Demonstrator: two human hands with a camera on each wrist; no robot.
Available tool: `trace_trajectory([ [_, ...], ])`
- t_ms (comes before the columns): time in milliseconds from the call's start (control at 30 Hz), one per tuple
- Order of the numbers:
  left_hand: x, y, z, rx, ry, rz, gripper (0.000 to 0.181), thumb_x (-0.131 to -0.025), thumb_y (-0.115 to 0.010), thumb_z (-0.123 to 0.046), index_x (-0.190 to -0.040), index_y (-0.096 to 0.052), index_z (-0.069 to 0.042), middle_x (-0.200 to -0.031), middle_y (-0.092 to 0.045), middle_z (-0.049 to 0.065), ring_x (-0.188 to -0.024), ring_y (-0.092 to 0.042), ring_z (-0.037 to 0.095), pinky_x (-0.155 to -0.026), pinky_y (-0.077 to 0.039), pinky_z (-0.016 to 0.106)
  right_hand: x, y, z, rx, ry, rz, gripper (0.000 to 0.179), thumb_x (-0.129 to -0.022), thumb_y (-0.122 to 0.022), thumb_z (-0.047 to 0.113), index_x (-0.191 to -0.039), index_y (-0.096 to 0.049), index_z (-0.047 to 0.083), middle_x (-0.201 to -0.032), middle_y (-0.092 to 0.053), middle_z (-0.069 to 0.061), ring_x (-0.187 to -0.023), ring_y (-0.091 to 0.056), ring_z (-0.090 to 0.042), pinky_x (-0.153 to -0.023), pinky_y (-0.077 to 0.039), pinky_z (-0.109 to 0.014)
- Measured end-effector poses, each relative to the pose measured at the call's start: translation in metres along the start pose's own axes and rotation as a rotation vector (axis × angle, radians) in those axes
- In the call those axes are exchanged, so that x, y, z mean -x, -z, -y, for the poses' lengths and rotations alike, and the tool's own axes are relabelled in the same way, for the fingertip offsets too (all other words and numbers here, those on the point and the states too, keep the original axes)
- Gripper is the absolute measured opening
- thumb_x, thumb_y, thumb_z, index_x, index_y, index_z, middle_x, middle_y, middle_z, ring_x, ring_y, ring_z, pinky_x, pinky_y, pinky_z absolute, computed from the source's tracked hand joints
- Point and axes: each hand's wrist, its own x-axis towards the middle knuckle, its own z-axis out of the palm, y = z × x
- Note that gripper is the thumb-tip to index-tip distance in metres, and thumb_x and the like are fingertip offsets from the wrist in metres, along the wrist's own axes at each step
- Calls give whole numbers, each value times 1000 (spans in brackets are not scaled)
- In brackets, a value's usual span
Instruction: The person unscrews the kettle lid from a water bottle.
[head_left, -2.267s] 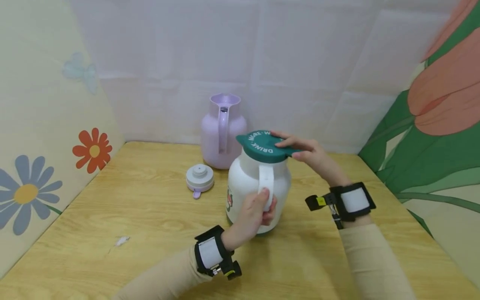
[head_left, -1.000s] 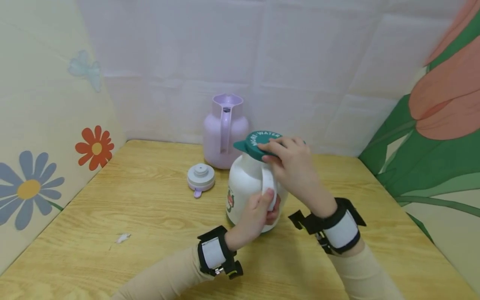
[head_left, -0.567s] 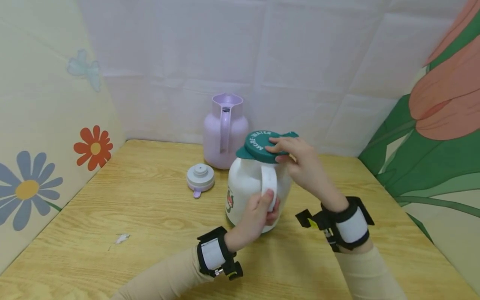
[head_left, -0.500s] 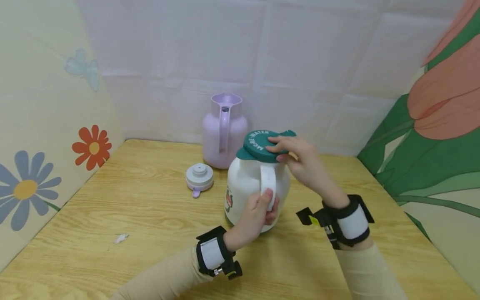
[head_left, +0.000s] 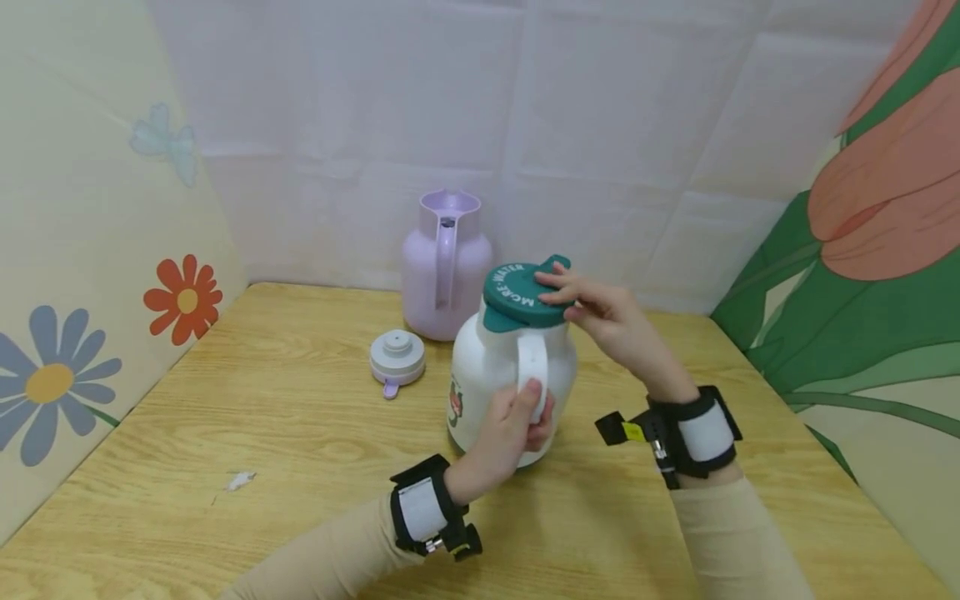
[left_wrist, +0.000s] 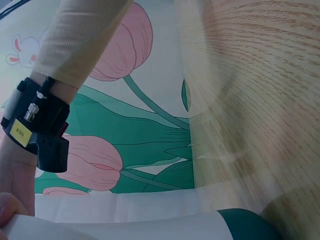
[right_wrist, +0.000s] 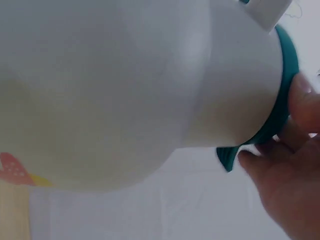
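A white insulated jug stands upright on the table, and my left hand grips its white handle. On the jug's mouth sits a green lid with white lettering. My right hand holds the lid's right edge, fingers on top and thumb at the rim. One pointed end of the lid faces the front left, the other the back. In the right wrist view, fingertips touch the lid's green rim. The left wrist view shows part of the jug's white side and green base.
A lilac jug with an uncovered mouth stands behind, close to the white back wall. Left of the white jug lies a grey and lilac stopper. The wooden table has a whitish scuff at front left.
The green lid has turned counterclockwise, its left point swinging toward the front and its right point toward the back. My right hand moved over the lid, then back right. The left hand stayed on the handle.
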Motion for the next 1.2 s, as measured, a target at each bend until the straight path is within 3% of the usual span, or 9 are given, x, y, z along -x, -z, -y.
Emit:
trace_trajectory([
  [100, 0, 0, 0, -4, -3, 0, 49, -108, -28, -33, -81, -42, 6, -59, -34, -2, -51, -31, 2, -50, -28, 19, 1, -7, 13, 122, -65, -63, 20, -97, -52, -13, -111, -67, -12, -146, -48, -29, -145, -32, -48, -115, -28, -63],
  [200, 0, 0, 0, 10, 4, -1, 50, -108, -29, -33, -80, -42, 6, -59, -35, -4, -51, -32, 2, -50, -29, 19, 2, -18, 28, 300, -129, -149, 18, -100, -58, -1, -113, -68, -9, -144, -48, -31, -137, -41, -48, -109, -36, -64],
  [300, 1, 1, 1, 27, 16, -8, 51, -108, -30, -35, -80, -41, 6, -59, -35, -5, -51, -32, 2, -50, -28, 19, 2, -30, 39, 449, -168, -189, 28, -97, -69, 13, -118, -69, -6, -135, -55, -29, -128, -51, -46, -103, -44, -62],
  [433, 1, 1, 1, 31, 29, -14, 52, -108, -30, -37, -80, -42, 5, -59, -35, -5, -51, -32, 2, -50, -28, 19, 1, -37, 42, 516, -163, -176, 38, -91, -76, 16, -121, -68, -6, -129, -58, -29, -123, -55, -46, -100, -48, -59],
  [767, -2, 0, 1, 5, 10, 10, 53, -109, -28, -38, -80, -42, 4, -60, -35, -3, -52, -31, 3, -51, -28, 19, -1, -25, 30, 384, -126, -149, 27, -91, -73, 4, -116, -68, -7, -133, -55, -32, -127, -52, -49, -103, -44, -62],
  [933, -2, 0, 1, -2, 7, 15, 52, -109, -27, -37, -81, -41, 5, -60, -34, -3, -52, -31, 3, -50, -27, 19, -3, -10, 7, 200, -35, -75, 29, -95, -67, 10, -116, -65, -10, -138, -52, -33, -133, -45, -51, -110, -38, -62],
  [1000, -2, 0, 1, -1, 9, 13, 50, -109, -26, -35, -81, -41, 4, -60, -34, -3, -51, -30, 3, -50, -27, 19, -4, -5, -4, 102, 20, -32, 34, -98, -63, 19, -117, -64, -10, -141, -49, -35, -135, -42, -52, -114, -38, -50],
  [1133, -1, 0, 0, 9, 15, 12, 49, -109, -27, -34, -81, -41, 4, -60, -34, -3, -52, -31, 3, -51, -28, 19, -5, 3, -20, -70, 67, 42, 22, -102, -59, 30, -118, -71, 21, -146, -41, -37, -137, -35, -56, -111, -36, -21],
  [1200, -1, 0, 0, 14, 18, 16, 50, -109, -27, -35, -81, -41, 4, -61, -35, -3, -52, -31, 3, -51, -28, 19, -5, 4, -22, -110, 64, 59, 22, -103, -58, 29, -119, -68, 40, -147, -39, -38, -138, -33, -57, -106, -36, -15],
])
